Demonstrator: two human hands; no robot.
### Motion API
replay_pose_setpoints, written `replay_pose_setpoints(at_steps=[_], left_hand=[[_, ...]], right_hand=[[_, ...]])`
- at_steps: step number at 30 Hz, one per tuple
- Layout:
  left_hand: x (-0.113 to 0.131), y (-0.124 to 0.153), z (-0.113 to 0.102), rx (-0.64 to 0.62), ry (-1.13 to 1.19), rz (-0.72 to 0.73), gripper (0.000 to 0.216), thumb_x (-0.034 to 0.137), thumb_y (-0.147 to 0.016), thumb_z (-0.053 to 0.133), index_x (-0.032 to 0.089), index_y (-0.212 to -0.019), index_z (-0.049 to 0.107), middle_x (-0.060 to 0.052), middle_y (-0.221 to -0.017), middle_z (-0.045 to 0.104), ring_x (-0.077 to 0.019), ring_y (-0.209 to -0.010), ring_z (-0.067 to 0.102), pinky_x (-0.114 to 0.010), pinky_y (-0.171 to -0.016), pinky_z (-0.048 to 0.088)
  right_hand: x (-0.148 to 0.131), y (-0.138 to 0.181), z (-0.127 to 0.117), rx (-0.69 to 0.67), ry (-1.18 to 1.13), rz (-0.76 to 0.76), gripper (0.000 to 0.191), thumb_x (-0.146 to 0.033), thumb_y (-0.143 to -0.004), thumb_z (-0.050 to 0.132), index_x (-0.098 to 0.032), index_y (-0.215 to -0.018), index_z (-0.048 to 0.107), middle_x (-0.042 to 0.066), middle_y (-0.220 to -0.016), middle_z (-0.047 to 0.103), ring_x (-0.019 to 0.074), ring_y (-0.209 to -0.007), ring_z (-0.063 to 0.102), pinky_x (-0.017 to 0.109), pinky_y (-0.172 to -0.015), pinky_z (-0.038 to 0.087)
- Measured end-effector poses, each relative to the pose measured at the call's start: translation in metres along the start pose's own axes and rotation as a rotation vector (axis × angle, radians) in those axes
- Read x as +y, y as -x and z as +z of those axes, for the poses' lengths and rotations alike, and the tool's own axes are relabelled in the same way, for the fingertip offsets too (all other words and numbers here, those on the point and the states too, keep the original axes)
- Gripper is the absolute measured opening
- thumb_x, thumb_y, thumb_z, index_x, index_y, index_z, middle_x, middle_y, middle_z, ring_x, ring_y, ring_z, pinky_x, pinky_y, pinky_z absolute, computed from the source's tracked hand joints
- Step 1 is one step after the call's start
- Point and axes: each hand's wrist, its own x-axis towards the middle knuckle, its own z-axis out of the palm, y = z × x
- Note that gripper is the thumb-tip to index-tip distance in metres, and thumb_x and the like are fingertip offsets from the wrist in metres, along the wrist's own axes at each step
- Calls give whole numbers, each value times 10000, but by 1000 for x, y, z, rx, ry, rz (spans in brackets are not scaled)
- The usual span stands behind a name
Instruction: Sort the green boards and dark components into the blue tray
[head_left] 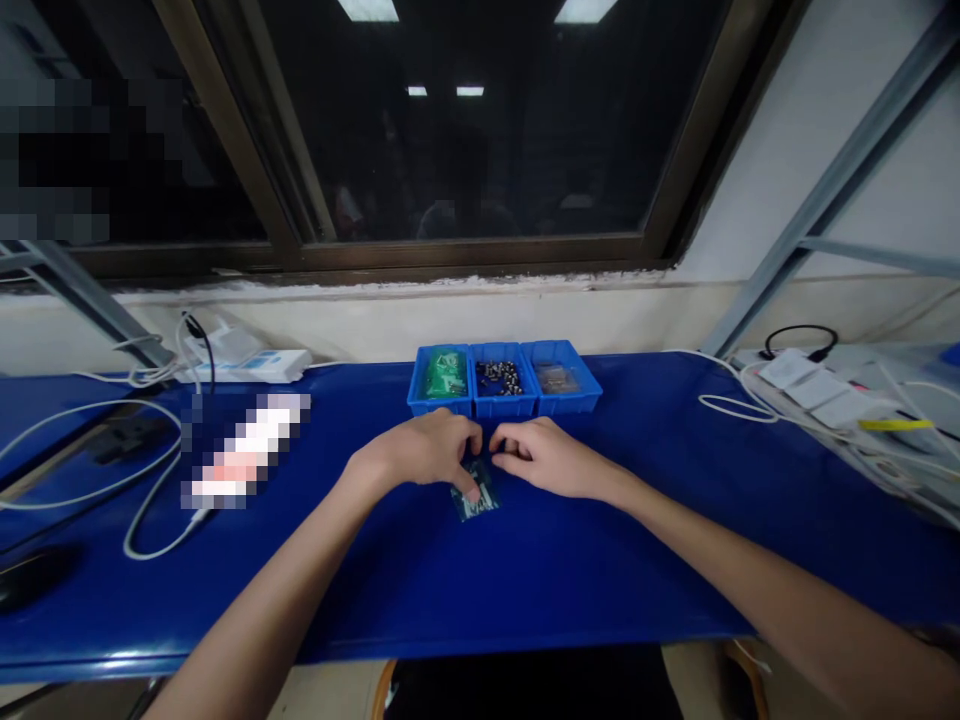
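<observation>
A small green circuit board point(478, 497) lies on the blue table mat point(525, 570) between my hands. My left hand point(427, 450) rests over its left side, fingers curled, one fingertip pressing down on the board. My right hand point(544, 457) is at the board's upper right, fingers curled in a pinch at its edge; what they pinch is too small to see. Behind my hands stand three joined blue bins point(504, 379): the left one holds green boards point(444, 373), the middle one small dark metal parts point(501, 375), the right one brownish parts point(556, 378).
White cables point(90, 450) loop over the left of the table beside a white power strip point(247, 362). More cables, white adapters point(814, 385) and a black cord lie at the right. A window sill and wall bound the back; the table's front edge is near me.
</observation>
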Motion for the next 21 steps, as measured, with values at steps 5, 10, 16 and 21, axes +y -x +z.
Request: replay_pose_setpoints(at_steps=[5,10,16,21], left_hand=[[6,-10,8,-19,58,101,319,391,-665,792,171,-800,606,11,-738,631,-151,-677,590,-234,-547,359],[5,-16,13,86,147,216,243,279,-727,748,165,-876,594,4,-769,632,-152,-695,594,-249,-572,400],[8,-23,25,383,84,399,275,55,-766,543,181,-1008,576,-35,-939,639,-183,-859,595,-319,-736,464],[15,-25,29,518,100,463,347,-15,-744,451,163,-1022,560,-46,-954,612,-158,-843,581,-311,-765,487]], right_hand=[[2,0,2,-87,-14,49,79,-230,-841,651,-153,-856,645,-7,-665,632,107,-585,563,232,-531,367],[9,-1,-5,-96,-76,128,114,-239,-823,675,-144,-808,614,8,-664,652,128,-599,609,239,-538,408],[13,-3,-14,-60,-185,275,123,-188,-831,641,-157,-749,555,-6,-608,602,101,-478,569,224,-455,419],[16,-4,-16,-19,-323,265,25,-187,-884,547,-176,-900,531,27,-746,621,128,-551,633,205,-387,451]])
